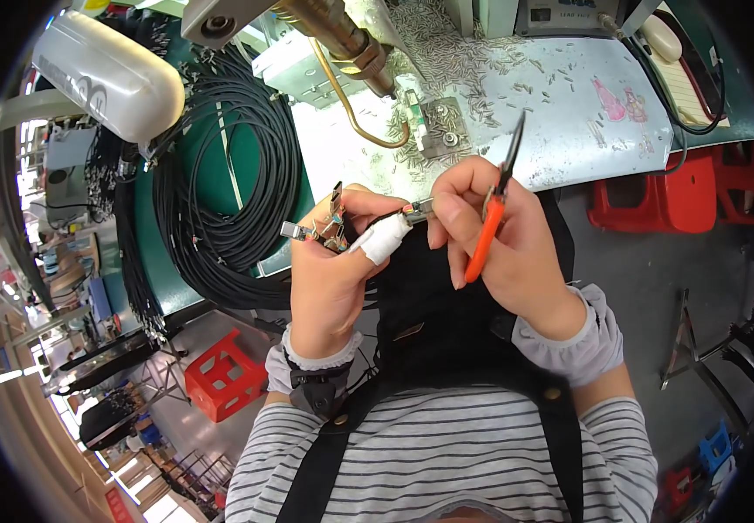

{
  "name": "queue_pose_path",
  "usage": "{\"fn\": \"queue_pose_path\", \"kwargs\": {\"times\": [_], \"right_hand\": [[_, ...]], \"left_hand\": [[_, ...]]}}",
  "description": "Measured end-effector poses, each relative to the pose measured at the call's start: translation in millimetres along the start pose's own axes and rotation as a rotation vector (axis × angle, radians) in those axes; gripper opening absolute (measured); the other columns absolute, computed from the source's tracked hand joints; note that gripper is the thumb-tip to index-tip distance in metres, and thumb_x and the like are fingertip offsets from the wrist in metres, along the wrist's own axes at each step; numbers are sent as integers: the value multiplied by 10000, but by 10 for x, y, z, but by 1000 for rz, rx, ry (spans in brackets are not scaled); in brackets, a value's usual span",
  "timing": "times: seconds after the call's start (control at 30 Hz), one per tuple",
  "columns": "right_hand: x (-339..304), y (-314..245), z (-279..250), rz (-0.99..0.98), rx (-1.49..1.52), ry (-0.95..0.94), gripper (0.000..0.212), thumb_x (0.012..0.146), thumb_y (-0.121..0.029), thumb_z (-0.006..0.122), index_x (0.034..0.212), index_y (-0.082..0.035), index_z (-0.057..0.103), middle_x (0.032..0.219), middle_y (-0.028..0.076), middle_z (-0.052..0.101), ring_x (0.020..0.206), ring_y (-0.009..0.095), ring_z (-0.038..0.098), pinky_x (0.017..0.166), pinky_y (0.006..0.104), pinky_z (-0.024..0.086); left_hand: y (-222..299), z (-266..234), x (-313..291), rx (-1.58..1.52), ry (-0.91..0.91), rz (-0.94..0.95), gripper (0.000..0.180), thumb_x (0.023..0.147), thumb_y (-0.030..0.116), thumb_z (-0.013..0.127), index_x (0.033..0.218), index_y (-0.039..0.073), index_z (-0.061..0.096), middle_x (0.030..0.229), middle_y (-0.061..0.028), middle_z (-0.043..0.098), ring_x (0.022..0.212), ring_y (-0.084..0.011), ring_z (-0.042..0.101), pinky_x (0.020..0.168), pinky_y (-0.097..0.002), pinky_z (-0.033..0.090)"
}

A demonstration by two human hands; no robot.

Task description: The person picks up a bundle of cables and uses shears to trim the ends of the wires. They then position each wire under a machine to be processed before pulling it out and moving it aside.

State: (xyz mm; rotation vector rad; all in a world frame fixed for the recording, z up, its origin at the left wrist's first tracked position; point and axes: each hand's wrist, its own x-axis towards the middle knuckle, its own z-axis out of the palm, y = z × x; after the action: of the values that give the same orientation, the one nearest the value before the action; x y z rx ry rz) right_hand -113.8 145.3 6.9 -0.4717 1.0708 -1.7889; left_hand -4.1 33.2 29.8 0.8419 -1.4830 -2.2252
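Note:
My left hand [326,283] is closed around several thin cable ends with metal plug connectors [300,232] that stick out past its fingers, colored wires showing behind them. A white wrap [383,240] covers its thumb. My right hand [521,253] grips an orange-handled hand tool [487,237] with a long, dark, pointed tip aimed up and away; whether it is pliers or scissors I cannot tell. Its thumb and forefinger also pinch a small metal connector [422,208] right by my left thumb. Both hands are over my black apron, in front of the bench edge.
Beyond my hands stands a bench machine with a brass-colored head [364,57] and a small metal block [442,126]. Small metal pieces [446,44] litter its pale plate. Coiled black cables [220,183] lie on the green tabletop at left. Red stools [224,375] stand on both sides.

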Motion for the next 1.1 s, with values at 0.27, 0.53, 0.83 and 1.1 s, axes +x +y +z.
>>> {"fn": "queue_pose_path", "kwargs": {"times": [0.27,0.53,0.83,1.1], "right_hand": [[-43,84,11,-148,-176,36,142,873,-149,474,851,-8,465,669,60,509,424,59,440,381,169,370],[50,104,-86,-114,-302,173,129,864,-142,500,847,-16,480,665,41,511,424,55,443,392,168,358],[91,142,-155,-200,-315,90,92,840,-101,534,842,-10,518,674,22,515,472,48,452,432,164,339],[112,248,-100,-492,-596,85,69,779,-19,589,786,0,524,692,7,509,563,48,440,510,178,343]], "left_hand": [[-25,55,-62,133,53,116,158,704,-55,602,856,-29,571,775,-37,575,771,-90,554,711,-188,416],[-84,-71,208,109,85,-46,139,719,-43,576,858,-42,569,725,-13,538,526,-16,415,448,-157,296],[-56,-45,93,97,36,-111,130,749,15,586,877,-1,564,648,24,468,461,-8,314,396,-163,197],[-99,-168,17,-614,-99,-587,172,812,86,529,980,55,511,633,9,387,435,-41,286,365,-156,210]]}}
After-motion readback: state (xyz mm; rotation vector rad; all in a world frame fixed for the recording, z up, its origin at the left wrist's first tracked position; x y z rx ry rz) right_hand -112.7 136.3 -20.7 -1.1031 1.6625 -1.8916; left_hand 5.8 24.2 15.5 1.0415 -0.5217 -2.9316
